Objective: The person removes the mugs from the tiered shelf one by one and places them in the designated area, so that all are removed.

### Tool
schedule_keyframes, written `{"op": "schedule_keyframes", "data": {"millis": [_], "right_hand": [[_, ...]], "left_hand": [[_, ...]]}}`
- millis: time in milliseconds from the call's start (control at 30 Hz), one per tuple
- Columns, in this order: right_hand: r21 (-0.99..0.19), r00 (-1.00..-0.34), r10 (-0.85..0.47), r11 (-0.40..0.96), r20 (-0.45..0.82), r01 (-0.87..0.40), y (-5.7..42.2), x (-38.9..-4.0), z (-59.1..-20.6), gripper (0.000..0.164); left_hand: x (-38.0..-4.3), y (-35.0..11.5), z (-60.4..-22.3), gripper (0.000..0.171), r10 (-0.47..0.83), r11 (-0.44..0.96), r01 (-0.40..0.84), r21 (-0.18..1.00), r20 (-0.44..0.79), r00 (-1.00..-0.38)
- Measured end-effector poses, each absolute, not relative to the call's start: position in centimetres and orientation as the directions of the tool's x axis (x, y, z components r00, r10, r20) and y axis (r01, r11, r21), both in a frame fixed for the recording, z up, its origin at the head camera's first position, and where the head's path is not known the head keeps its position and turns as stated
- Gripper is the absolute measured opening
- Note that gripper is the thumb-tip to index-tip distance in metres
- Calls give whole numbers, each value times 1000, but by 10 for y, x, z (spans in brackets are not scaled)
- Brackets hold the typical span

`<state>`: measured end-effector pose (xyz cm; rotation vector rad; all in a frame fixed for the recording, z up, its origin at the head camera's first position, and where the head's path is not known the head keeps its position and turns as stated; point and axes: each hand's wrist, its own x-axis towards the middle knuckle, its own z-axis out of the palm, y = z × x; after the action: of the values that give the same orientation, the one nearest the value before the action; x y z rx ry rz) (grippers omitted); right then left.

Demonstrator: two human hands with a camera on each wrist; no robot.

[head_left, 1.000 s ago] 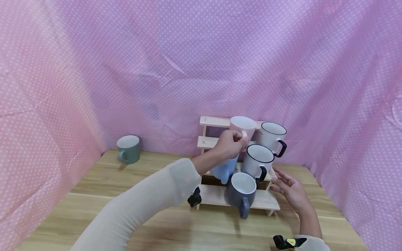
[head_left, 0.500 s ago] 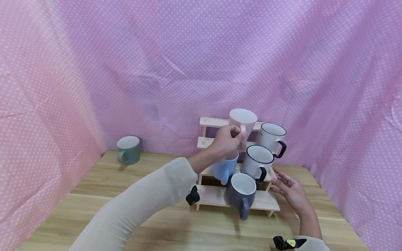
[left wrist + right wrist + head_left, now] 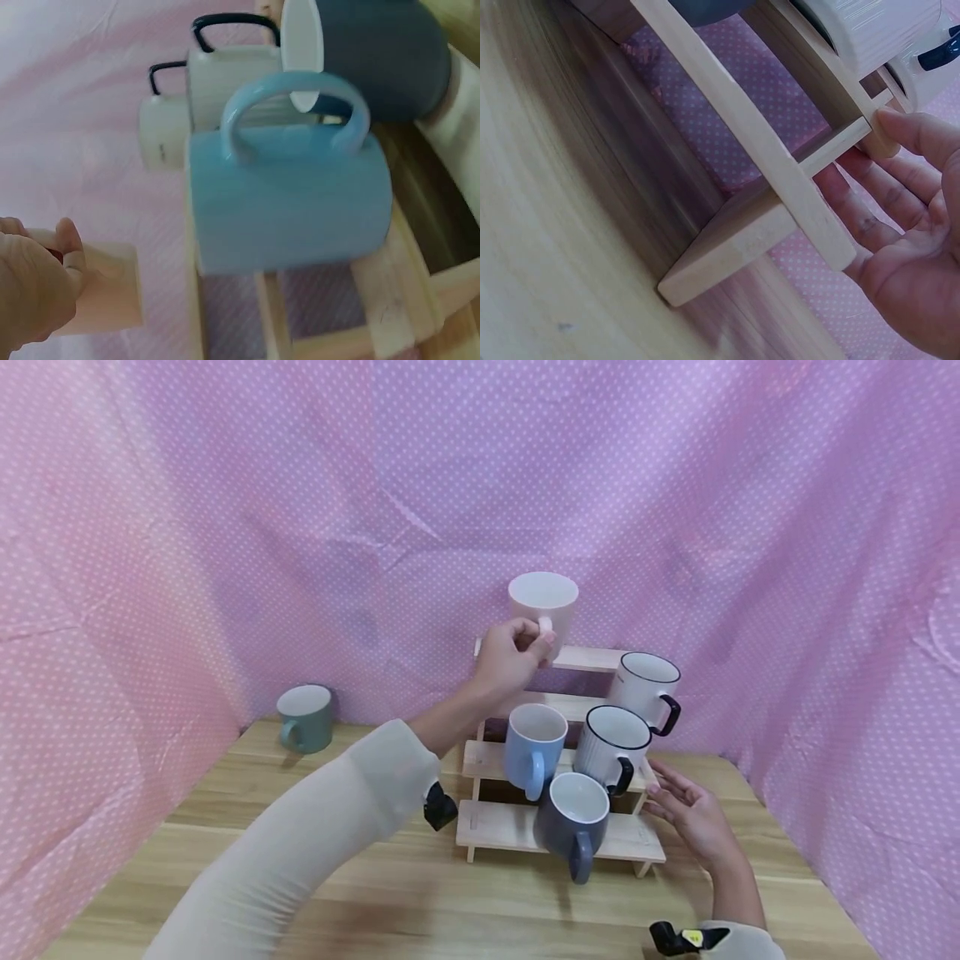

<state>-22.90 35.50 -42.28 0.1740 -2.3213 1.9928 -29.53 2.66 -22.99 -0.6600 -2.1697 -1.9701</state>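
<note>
Left hand: thumb and fingertips pinch the handle of a pale pink tapered mug — held upright near the top tier of a light wooden stepped rack, apart from it. Right hand: thumb and fingers clamped on the rack's right end. Light blue cylindrical mug and white ribbed mug with black rim and handle share second tier from bottom; rounded dark grey mug sits on the lowest.

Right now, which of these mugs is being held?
The pale pink mug, pinched by its handle in the left hand. The green mug stands on the table; the blue mug, dark grey mug and two black-rimmed white mugs stand on the rack.
</note>
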Motion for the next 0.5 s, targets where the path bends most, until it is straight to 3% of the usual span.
{"op": "schedule_keyframes", "data": {"millis": [233, 500], "right_hand": [[-984, -990, -48, 111, 131, -136, 352, -229, -421, 66], [-986, -990, -52, 97, 131, -136, 352, -228, -417, 66]], "left_hand": [[-304, -12, -220, 23, 151, -56, 341, 938, 346, -926], [-317, -66, -225, 22, 61, -10, 348, 937, 348, -935]]}}
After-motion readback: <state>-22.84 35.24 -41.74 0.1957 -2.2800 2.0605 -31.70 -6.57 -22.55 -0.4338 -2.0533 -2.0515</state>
